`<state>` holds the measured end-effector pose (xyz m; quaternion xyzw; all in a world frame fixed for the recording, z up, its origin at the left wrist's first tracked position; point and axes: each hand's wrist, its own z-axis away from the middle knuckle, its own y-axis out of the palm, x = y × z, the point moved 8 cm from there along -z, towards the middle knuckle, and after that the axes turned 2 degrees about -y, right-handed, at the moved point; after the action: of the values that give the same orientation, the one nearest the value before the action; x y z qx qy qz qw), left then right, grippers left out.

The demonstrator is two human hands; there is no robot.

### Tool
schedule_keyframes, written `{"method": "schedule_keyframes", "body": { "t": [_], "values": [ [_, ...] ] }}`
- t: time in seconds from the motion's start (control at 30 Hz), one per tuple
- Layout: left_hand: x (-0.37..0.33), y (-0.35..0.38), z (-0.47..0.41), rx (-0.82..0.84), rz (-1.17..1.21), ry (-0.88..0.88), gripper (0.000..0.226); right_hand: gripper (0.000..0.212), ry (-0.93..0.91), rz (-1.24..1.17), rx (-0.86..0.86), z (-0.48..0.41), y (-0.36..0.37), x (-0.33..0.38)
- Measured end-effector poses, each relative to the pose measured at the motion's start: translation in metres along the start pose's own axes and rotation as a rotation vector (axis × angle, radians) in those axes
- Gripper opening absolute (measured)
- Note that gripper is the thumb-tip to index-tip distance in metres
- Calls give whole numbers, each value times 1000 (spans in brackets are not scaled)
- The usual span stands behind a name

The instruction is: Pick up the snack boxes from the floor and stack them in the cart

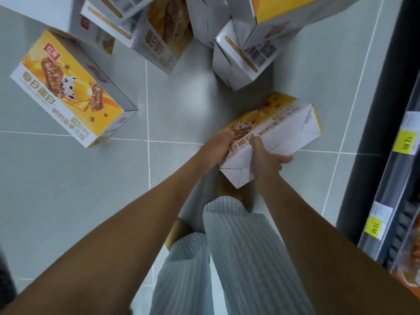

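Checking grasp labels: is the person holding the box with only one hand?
No, the left hand and the right hand both grip the snack box.

The person wears loose, pale blue-grey trousers [241, 258] with fine vertical stripes, and both forearms [136, 223] are bare.

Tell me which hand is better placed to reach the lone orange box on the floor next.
Left, probably. The lone orange box lies on the side of the left hand; the right hand would have to cross over. Both now grip the held box.
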<state>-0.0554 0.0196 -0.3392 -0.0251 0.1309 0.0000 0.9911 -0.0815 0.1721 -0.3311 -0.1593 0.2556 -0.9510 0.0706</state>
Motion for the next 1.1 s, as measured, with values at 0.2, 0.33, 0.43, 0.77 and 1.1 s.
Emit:
{"method": "schedule_keyframes", "body": {
  "t": [0.2, 0.33, 0.43, 0.77, 1.1],
  "values": [
    [-14, 35, -14, 103, -213, 114, 43, 45, 30, -261, 274, -37, -51, -51],
    [-8, 41, -26, 113, -197, 90, 40, 38, 19, -238, 296, -54, -61, -59],
    [-5, 38, -29, 96, -149, 116, 21, 47, 6, -277, 305, -56, -59, -60],
    [16, -11, 39, 81, -52, 184, 32, 61, -22, -361, 490, 23, -43, -52],
    [54, -102, 226, 112, 301, 234, 55, 53, -98, -94, 775, 219, -42, -19]
  ]
}}
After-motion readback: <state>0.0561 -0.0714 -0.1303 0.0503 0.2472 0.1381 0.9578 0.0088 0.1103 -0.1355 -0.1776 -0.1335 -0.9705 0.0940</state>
